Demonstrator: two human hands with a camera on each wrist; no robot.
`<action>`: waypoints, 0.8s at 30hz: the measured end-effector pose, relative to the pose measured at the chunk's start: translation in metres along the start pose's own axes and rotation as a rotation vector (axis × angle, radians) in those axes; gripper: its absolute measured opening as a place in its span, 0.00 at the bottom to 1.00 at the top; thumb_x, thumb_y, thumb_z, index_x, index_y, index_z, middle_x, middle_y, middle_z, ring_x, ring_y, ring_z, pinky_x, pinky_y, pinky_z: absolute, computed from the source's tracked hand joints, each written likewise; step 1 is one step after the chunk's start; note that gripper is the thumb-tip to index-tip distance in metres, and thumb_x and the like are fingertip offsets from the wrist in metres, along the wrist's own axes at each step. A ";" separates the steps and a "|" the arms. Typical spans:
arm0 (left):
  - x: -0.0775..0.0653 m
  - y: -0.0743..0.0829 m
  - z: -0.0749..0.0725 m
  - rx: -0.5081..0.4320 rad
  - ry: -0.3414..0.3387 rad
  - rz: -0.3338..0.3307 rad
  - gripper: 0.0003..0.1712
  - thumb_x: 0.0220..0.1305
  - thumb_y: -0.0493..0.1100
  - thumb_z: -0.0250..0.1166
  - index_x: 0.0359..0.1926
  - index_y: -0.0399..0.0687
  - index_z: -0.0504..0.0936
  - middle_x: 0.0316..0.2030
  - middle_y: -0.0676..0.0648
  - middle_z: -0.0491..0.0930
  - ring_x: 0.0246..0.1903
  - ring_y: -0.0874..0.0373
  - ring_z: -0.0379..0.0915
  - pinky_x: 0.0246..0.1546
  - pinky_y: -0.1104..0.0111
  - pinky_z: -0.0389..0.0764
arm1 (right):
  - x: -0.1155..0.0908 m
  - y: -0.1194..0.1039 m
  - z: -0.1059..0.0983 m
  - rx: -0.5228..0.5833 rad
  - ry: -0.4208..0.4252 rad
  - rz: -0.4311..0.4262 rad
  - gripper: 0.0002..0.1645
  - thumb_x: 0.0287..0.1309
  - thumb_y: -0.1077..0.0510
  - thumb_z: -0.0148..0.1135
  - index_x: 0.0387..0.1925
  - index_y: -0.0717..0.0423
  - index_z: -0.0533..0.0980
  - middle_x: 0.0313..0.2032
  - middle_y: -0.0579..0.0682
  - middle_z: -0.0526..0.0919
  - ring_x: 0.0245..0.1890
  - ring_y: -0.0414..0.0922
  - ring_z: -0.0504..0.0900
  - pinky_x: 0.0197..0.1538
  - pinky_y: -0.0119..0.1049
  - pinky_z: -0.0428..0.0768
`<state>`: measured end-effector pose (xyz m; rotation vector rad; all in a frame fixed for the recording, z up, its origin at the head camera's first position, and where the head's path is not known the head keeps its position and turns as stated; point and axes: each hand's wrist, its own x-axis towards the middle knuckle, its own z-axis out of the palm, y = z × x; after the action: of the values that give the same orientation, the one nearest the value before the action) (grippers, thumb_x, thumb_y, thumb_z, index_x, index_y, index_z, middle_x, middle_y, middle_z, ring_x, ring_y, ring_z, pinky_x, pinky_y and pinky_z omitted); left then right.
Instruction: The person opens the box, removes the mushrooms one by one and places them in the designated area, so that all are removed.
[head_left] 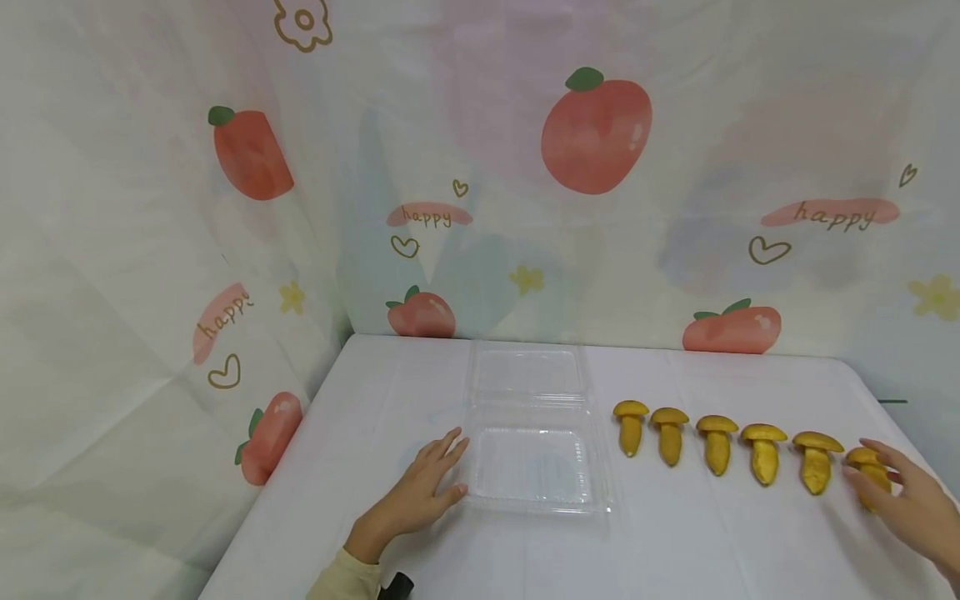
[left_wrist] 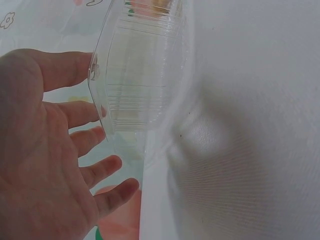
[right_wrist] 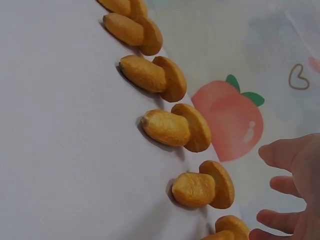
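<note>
A clear plastic clamshell box [head_left: 528, 467] lies opened on the white table, its lid [head_left: 528, 372] folded back toward the wall. My left hand [head_left: 420, 492] is at the box's left edge with fingers spread. In the left wrist view, the thumb and index fingertip show at the clear rim [left_wrist: 100, 100]; firm contact is hard to tell. Several yellow-brown mushrooms [head_left: 717, 446] lie in a row right of the box, caps toward the wall. Over the rightmost mushroom [head_left: 868, 468], my right hand [head_left: 915, 508] hovers with its fingers apart, partly hiding it.
White cloth covers the table [head_left: 675, 550]. Behind and to the left hang printed curtains [head_left: 480, 125] with fruit and "happy" lettering. A small black object [head_left: 397, 586] shows by the left sleeve [head_left: 345, 577].
</note>
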<state>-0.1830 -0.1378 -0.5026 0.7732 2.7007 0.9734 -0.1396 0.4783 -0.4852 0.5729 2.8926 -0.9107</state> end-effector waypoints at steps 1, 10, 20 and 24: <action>0.000 0.000 0.000 0.001 -0.002 -0.001 0.38 0.75 0.46 0.57 0.78 0.40 0.56 0.81 0.39 0.47 0.77 0.31 0.45 0.70 0.32 0.57 | -0.001 -0.002 0.000 0.006 -0.003 -0.001 0.46 0.78 0.43 0.43 0.75 0.74 0.41 0.68 0.86 0.45 0.61 0.81 0.51 0.56 0.78 0.67; -0.001 0.001 0.000 0.002 -0.002 -0.005 0.38 0.75 0.48 0.58 0.78 0.41 0.56 0.81 0.39 0.47 0.77 0.30 0.46 0.69 0.31 0.57 | -0.007 -0.017 0.008 -0.046 0.061 -0.160 0.41 0.77 0.48 0.49 0.72 0.76 0.51 0.58 0.85 0.61 0.54 0.80 0.63 0.48 0.75 0.71; -0.001 -0.001 0.002 0.006 0.009 -0.001 0.38 0.75 0.47 0.58 0.78 0.42 0.56 0.81 0.40 0.47 0.77 0.33 0.46 0.70 0.32 0.58 | -0.011 -0.037 0.019 -0.045 0.050 -0.277 0.37 0.76 0.49 0.52 0.69 0.76 0.59 0.61 0.85 0.62 0.53 0.79 0.64 0.41 0.72 0.75; -0.001 -0.002 0.002 0.013 0.011 -0.001 0.38 0.75 0.48 0.58 0.78 0.42 0.56 0.81 0.40 0.47 0.77 0.34 0.47 0.70 0.32 0.58 | -0.016 -0.042 0.024 -0.004 0.088 -0.360 0.32 0.73 0.55 0.56 0.67 0.73 0.62 0.61 0.81 0.66 0.53 0.76 0.66 0.38 0.69 0.78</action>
<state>-0.1820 -0.1379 -0.5055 0.7713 2.7189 0.9641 -0.1411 0.4276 -0.4795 0.0899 3.1371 -0.9345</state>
